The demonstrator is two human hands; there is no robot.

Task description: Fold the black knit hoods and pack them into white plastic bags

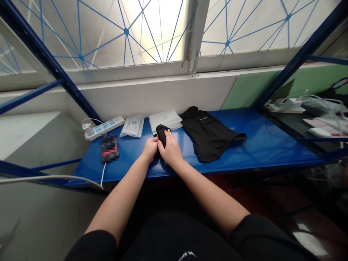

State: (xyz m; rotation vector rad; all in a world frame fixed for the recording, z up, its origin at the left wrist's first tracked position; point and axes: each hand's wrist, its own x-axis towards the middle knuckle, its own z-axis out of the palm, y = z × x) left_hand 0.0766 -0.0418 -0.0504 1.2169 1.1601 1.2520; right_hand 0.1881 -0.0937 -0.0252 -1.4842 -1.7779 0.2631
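Left hand [150,148], right hand [170,149] bunch soft black fabric [162,134].

- Blue metal shelf [268,145], glossy, running along beneath the window
- White power strip [102,128] at the left end
- Pixelated dark rectangular item [110,148] beside it
- Two white flat packets [165,120] side by side near the wall
- Flat black garment [209,134], right of the packets

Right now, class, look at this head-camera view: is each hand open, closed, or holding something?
Left hand: closed, holding the bunched black cloth.
Right hand: closed, holding the same cloth.
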